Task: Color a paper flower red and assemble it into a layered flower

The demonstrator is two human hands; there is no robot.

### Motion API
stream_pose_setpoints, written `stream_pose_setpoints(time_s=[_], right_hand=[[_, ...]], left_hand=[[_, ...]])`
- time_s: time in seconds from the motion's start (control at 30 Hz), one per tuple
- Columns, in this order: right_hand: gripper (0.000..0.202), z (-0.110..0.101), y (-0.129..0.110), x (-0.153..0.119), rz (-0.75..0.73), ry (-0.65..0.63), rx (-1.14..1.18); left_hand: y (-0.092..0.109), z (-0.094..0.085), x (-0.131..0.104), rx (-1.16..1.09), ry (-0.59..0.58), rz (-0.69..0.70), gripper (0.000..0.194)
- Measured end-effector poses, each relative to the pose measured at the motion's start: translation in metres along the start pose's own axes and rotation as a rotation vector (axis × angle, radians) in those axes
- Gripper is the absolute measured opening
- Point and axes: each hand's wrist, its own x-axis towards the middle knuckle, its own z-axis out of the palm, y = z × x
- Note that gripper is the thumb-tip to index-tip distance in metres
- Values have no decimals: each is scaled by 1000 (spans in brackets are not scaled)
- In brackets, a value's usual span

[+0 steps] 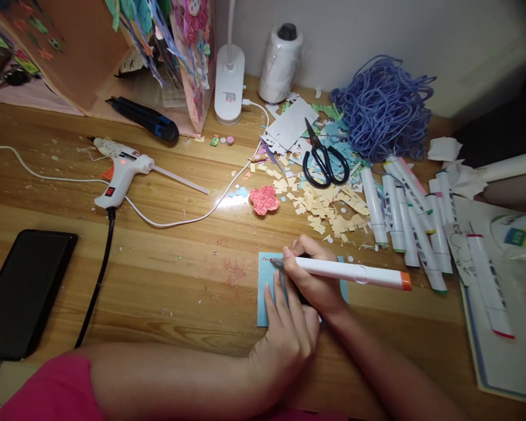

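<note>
A light-blue sheet of paper lies on the wooden table, with a short reddish-brown wavy line near its upper left corner. My right hand grips a white marker with an orange end. The marker slants to the left, its grey tip at the wavy line; I cannot tell whether it touches the paper. Just below, my left hand rests on the sheet with its fingers stretched out, holding it flat. A dark object under the hands is mostly hidden. Above the paper sits a red flower-shaped piece.
Black scissors lie on paper scraps. Several markers and blue cord are at right. A lamp base and white thread spool stand behind. At left are a glue gun, utility knife and phone.
</note>
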Motion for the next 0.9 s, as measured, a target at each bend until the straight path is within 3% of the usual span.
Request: stream_pose_setpoints(time_s=[0.33, 0.9], right_hand=[[31, 0, -2, 1, -28, -26, -91], [31, 1, 2, 0, -55, 5, -39]], left_hand=[[0, -1, 0, -30, -16, 4, 22], [-1, -1, 0, 16, 3, 10, 24]])
